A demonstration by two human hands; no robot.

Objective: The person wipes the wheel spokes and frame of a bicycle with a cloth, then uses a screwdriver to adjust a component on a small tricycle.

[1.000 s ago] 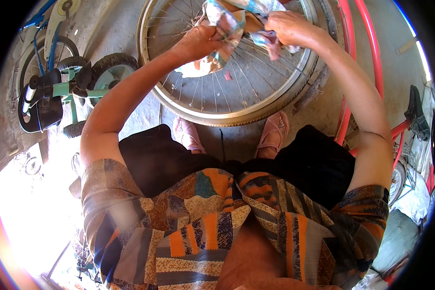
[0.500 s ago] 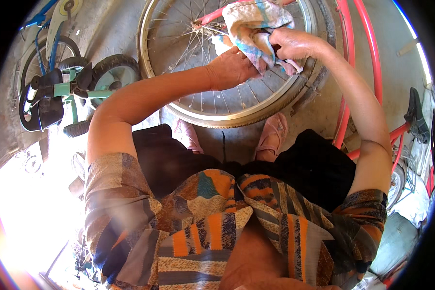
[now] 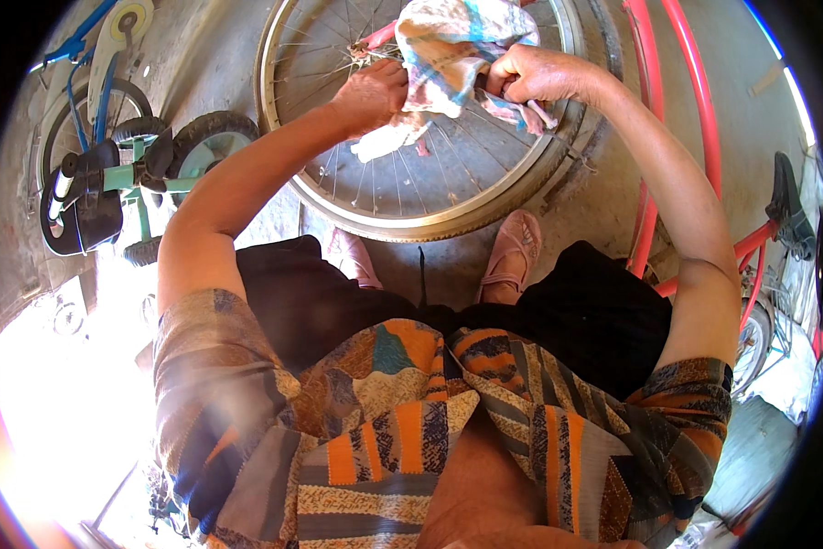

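Note:
A cloth [image 3: 457, 55], white with blue and pale plaid patches, hangs crumpled between my two hands over a bicycle wheel [image 3: 365, 212]. My left hand [image 3: 372, 96] is closed on the cloth's left side, and a white end of it dangles below the fingers. My right hand [image 3: 535, 75] pinches the right side, with a pinkish corner hanging under it. Behind the cloth, the wheel's hub [image 3: 364, 55] and a red frame tube show in part. Thin spokes fan out below the cloth to the silver rim and its worn tyre.
Close on the left stands a small green-framed vehicle with a chunky dark wheel [image 3: 212, 146]; a blue bicycle frame [image 3: 80, 87] is beyond it. Red curved tubes [image 3: 704, 101] rise on the right, near a black pedal or saddle-like part [image 3: 789, 210]. My pink shoes [image 3: 512, 247] are below the wheel.
My left hand has moved left and up, spreading the cloth, whose white end now hangs lower left. My right hand has shifted slightly left and still grips it.

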